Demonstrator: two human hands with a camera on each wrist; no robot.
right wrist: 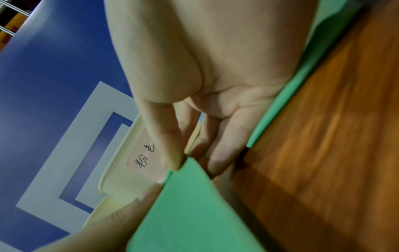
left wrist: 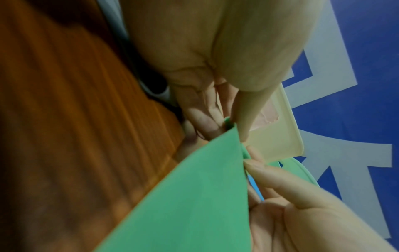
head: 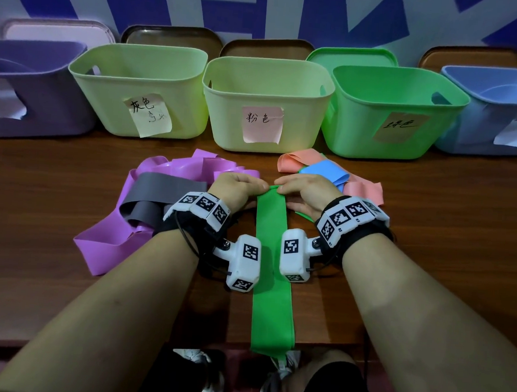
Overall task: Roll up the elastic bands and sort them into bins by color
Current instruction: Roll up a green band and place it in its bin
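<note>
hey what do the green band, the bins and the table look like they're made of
Green band: thin, matte, rubbery sheet, probably latex; it lies limp and flat and folds over where the fingers pinch it.
Bins: smooth molded plastic with rounded rims and cut-out handles.
Table: wood or wood-look laminate, with reddish-brown grain and a slight sheen.

The purple bin (head: 29, 88) and blue bin (head: 501, 112) are cut off by the frame edges.

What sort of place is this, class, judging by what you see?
Probably a staged sorting station indoors: a wooden table, labelled plastic bins in a row, and a blue-and-white patterned wall behind.
</note>
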